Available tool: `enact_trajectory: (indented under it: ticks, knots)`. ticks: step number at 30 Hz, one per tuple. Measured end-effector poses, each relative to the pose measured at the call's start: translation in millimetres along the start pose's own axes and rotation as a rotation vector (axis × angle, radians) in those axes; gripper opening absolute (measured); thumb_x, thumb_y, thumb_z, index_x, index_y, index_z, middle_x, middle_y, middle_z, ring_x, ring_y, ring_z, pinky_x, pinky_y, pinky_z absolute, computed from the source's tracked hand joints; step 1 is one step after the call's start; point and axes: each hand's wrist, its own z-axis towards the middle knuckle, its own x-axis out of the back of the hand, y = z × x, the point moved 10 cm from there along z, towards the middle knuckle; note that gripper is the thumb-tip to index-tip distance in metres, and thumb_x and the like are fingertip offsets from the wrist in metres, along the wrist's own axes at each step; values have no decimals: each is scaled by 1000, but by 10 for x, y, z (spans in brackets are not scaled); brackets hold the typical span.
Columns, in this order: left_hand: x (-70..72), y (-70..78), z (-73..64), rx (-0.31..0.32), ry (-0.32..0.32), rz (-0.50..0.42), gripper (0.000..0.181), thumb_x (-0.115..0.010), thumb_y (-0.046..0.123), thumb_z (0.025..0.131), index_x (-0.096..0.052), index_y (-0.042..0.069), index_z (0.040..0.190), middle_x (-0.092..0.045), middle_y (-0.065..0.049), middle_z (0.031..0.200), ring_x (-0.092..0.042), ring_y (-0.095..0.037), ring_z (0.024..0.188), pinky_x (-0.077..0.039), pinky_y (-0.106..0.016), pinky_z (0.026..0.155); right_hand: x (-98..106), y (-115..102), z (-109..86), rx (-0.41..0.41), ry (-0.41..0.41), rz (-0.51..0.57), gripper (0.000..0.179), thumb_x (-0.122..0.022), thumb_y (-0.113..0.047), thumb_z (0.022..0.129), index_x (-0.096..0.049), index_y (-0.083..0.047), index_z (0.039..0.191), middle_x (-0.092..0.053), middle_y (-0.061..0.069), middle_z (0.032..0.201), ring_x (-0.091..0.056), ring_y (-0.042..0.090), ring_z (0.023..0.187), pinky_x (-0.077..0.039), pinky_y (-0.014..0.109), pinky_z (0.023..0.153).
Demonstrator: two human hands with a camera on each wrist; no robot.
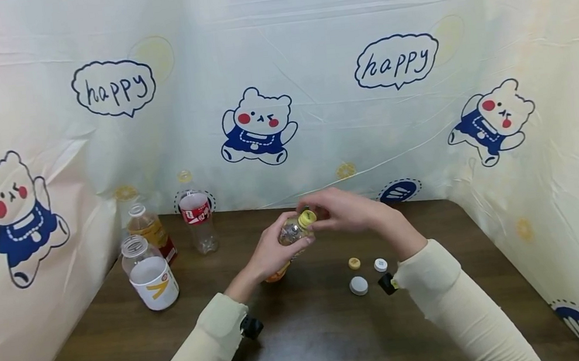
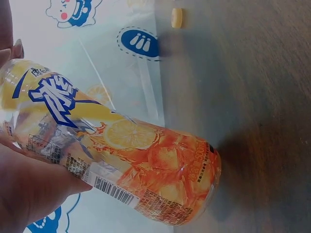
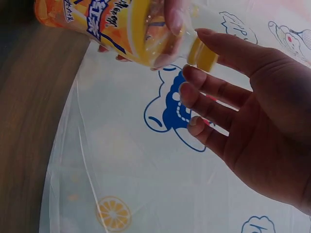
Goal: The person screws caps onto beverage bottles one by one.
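Observation:
My left hand (image 1: 270,255) grips a clear plastic drink bottle (image 2: 158,162) around its upper part. An orange and yellow label with lemon slices and ice cubes wraps the bottle, which leans with its neck toward the right. On its neck sits a yellow cap (image 3: 207,58). My right hand (image 1: 346,211) pinches this cap between thumb and fingertips, the other fingers loosely bent below it in the right wrist view. In the head view the left hand hides most of the label.
At the left stand three uncapped-looking bottles: a wide one with a white label (image 1: 156,284), an amber-labelled one (image 1: 150,229) and a red-labelled one (image 1: 199,213). Loose caps lie right of centre: a yellow one (image 1: 354,263), a small white one (image 1: 380,265) and a larger white one (image 1: 359,285).

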Motion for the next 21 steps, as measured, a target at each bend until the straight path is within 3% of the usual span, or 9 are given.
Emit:
enact_trajectory:
  ticks: [5,11,16,21]
  knots:
    - [-4,8,0,1,0,-1,53,-77,46,90,-54,35,136,-64,-2,125,-63,-24,106,-57,-44,86,18,47,28,-49,65,-80,15,-74,-30,96,-71,-18,106,-61,-6,78,-53,11,68,-46,28,60]
    - [-21,28,1,-4,-2,-3,52,-78,45,90,-54,36,136,-65,-1,124,-64,-23,106,-58,-43,85,66,120,25,-185,124,-226,31,-66,-50,98,-69,-21,86,-54,-6,64,-50,13,60,-38,30,53]
    - [-5,12,12,-11,5,1,54,-77,47,90,-53,38,137,-65,-1,121,-64,-23,103,-57,-42,82,162,146,-47,-215,144,-183,35,-57,-53,102,-74,-22,102,-63,-8,75,-56,13,68,-47,31,58]
    - [21,-17,3,2,18,1,53,-77,48,89,-53,37,136,-65,-2,122,-64,-24,103,-57,-42,81,140,92,-83,-137,80,-67,40,-67,-40,100,-64,-19,133,-66,-7,92,-60,13,77,-53,31,69]
